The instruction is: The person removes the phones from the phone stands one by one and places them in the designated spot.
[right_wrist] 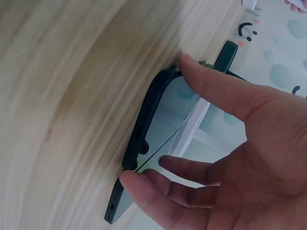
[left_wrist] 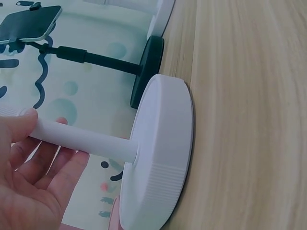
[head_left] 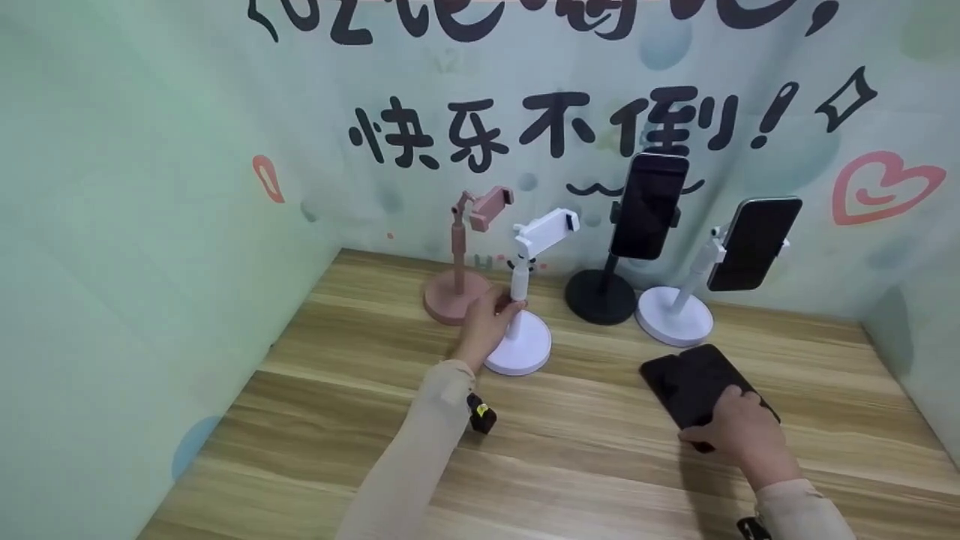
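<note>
My left hand grips the pole of a white phone stand, thumb on one side and fingers behind, as the left wrist view shows. That stand's tilted clamp carries no phone, and its round base sits on the table. Two dark phones lie side by side at the right. Over the left phone is my right hand, its thumb at the outer edge and fingertips at the seam, holding it by the sides. The other phone touches it along that seam.
A pink phone stand without a phone stands behind my left hand. A black stand and another white stand each hold a phone upright. Printed cloth walls enclose the wooden table.
</note>
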Demonstrator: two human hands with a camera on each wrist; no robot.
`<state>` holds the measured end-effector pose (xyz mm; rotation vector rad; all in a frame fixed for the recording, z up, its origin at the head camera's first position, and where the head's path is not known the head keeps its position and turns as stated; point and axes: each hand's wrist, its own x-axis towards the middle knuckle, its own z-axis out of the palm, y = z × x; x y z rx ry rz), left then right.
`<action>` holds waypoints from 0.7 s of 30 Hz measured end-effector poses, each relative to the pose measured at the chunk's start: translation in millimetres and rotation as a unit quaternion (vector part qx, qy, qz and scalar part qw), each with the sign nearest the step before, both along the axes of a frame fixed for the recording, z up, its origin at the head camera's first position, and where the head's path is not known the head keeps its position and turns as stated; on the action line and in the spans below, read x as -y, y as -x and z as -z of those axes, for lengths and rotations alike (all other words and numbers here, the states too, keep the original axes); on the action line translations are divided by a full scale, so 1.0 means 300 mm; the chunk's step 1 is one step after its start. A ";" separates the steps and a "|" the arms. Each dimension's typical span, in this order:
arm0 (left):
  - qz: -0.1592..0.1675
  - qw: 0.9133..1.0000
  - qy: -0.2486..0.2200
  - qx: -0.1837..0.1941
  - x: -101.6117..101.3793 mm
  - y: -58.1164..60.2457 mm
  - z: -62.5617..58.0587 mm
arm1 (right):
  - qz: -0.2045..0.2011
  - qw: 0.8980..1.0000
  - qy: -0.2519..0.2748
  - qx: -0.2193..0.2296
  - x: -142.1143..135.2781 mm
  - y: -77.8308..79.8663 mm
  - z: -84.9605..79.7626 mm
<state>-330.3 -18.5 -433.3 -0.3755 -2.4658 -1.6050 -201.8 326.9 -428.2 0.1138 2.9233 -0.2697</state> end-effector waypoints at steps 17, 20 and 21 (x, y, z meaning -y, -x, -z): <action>-0.015 0.999 -0.019 0.026 -0.028 0.033 -0.006 | -0.008 0.996 0.028 -0.090 -0.013 -0.008 0.012; -0.023 1.000 -0.015 0.014 -0.033 0.045 -0.012 | -0.008 0.993 0.029 -0.110 -0.013 -0.009 0.011; -0.026 1.000 -0.013 0.008 -0.035 0.048 -0.014 | -0.008 0.993 0.028 -0.113 -0.013 -0.010 0.010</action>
